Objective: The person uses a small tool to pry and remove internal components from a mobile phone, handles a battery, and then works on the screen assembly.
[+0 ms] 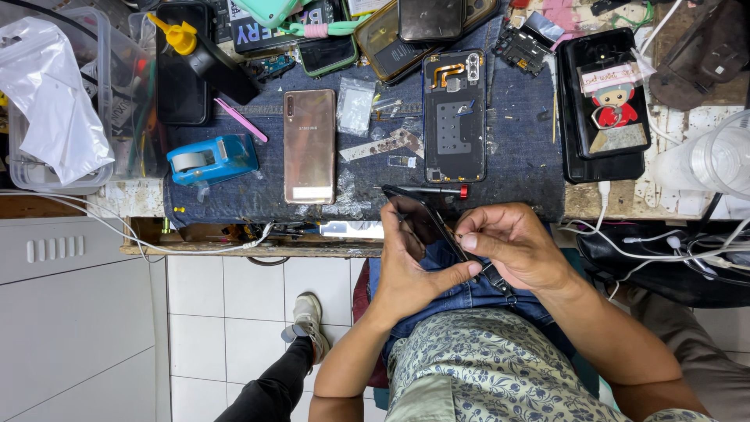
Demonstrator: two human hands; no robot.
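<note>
Holding: a dark, glossy, flat rectangular phone part [422,223] sits between both hands, tilted on edge above the person's lap, just in front of the near edge of the tabletop [141,197]
Left hand: the left hand [410,266] wraps the lower side of the dark part, thumb lying along its long edge, fingers closed round it
Right hand: the right hand [512,246] is curled narrow, fingertips pinched at the upper edge of the same part; whether a small tool is in the pinch cannot be told
Work mat: a dark blue denim cloth [519,156] covers the middle of the tabletop
On the mat, centre: a gold rectangular phone back [309,145] lies flat, well apart from the hands
On the mat, right of centre: an opened black phone body with a copper-coloured flex strip at its top [455,117] lies flat, beyond the hands
Near the hands: a thin dark screwdriver with a red tip [433,189] lies on the cloth edge, just beyond the held part
Left side: a blue tape dispenser [211,160] stands by the cloth's left border, beside a clear plastic box holding a white bag [55,101]
Right side: a black tray carrying a small red and white figure [605,105]
Below: white tiled floor [234,297], with another person's grey shoe [308,316]
</note>
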